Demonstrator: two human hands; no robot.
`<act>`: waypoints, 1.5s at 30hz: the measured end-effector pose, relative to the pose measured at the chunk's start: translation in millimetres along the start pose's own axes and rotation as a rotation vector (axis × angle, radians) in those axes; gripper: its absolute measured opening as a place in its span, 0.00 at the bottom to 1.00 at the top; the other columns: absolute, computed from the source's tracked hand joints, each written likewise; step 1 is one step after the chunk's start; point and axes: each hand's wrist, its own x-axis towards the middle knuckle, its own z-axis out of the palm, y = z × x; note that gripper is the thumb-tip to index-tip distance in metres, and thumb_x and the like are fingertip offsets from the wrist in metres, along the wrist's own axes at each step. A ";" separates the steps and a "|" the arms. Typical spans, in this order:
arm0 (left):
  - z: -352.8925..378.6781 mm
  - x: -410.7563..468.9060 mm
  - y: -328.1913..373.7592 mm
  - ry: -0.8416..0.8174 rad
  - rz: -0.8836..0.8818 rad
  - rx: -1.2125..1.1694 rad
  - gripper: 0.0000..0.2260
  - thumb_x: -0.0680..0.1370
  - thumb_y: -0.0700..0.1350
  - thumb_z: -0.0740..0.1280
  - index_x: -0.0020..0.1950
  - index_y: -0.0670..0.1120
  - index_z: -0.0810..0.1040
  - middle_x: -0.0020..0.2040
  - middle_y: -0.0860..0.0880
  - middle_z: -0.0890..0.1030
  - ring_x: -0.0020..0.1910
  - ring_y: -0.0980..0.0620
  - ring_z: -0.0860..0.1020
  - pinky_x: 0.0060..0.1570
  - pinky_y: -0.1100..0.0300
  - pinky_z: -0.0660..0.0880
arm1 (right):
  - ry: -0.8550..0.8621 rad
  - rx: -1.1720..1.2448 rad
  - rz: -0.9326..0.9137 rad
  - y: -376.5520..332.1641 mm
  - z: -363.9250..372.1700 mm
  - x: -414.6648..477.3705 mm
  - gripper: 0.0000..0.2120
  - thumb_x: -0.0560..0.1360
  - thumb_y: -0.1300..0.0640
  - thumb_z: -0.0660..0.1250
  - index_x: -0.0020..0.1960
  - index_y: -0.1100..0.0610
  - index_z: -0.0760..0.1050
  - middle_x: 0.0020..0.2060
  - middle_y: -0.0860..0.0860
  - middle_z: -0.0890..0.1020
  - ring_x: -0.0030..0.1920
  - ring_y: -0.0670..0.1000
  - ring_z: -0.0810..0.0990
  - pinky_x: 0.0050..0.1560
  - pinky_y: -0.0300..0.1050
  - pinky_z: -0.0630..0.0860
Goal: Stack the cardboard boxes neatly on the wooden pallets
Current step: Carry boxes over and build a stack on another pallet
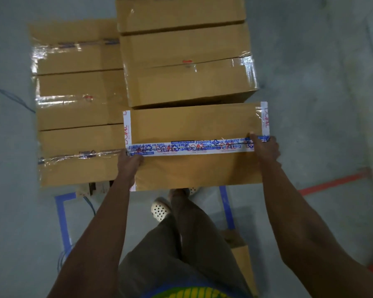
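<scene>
Cardboard boxes (187,61) fill the middle of the shot, a tall stack on the right and a lower row of three (78,100) tight against its left. In front of the tall stack comes the carried box (192,125), long and flat-topped, sealed with printed white tape. It's held level, far edge just beside the stack's front face. Whether it is bearing on anything underneath, I can't tell from up here.

Both hands are on it. The left hand (129,162) grips the left end and the right hand (265,147) grips the right end, each with the thumb on top and the fingers wrapped down the side. That's the sensible hold: opposite ends, level with the tape line. The walls look stiff and the corners crisp, so it should slide in squarely. Two outstretched arms suggest real weight, and that glossy tape may be slick under the thumbs.

Underfoot, a grey concrete floor (310,104), dimly lit. The wooden pallet (95,188) barely peeks out below the lower row. A blue taped outline (61,211) marks the bay, an orange line (332,181) runs off right, and a thin blue cable (9,95) trails at left.
</scene>
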 end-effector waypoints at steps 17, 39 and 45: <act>51.6 48.7 22.4 0.115 -0.098 0.000 0.19 0.67 0.31 0.67 0.56 0.44 0.80 0.50 0.48 0.82 0.47 0.49 0.77 0.44 0.56 0.75 | -0.176 -0.005 -0.071 -6.6 34.3 130.3 0.54 0.51 0.14 0.64 0.65 0.50 0.73 0.60 0.53 0.80 0.60 0.60 0.80 0.63 0.70 0.72; 55.7 59.7 14.1 0.133 0.078 0.538 0.22 0.80 0.56 0.69 0.62 0.38 0.76 0.59 0.37 0.81 0.59 0.36 0.79 0.59 0.47 0.75 | -0.177 -0.277 -0.178 -35.6 27.8 67.3 0.58 0.71 0.30 0.69 0.82 0.56 0.37 0.82 0.58 0.44 0.79 0.67 0.53 0.73 0.73 0.58; 65.8 61.0 8.3 0.111 0.092 0.786 0.35 0.83 0.56 0.63 0.74 0.29 0.57 0.70 0.28 0.70 0.64 0.29 0.75 0.62 0.41 0.73 | -0.151 -0.339 -0.179 -39.1 31.0 67.3 0.57 0.73 0.30 0.68 0.82 0.55 0.36 0.83 0.55 0.44 0.77 0.68 0.59 0.71 0.72 0.60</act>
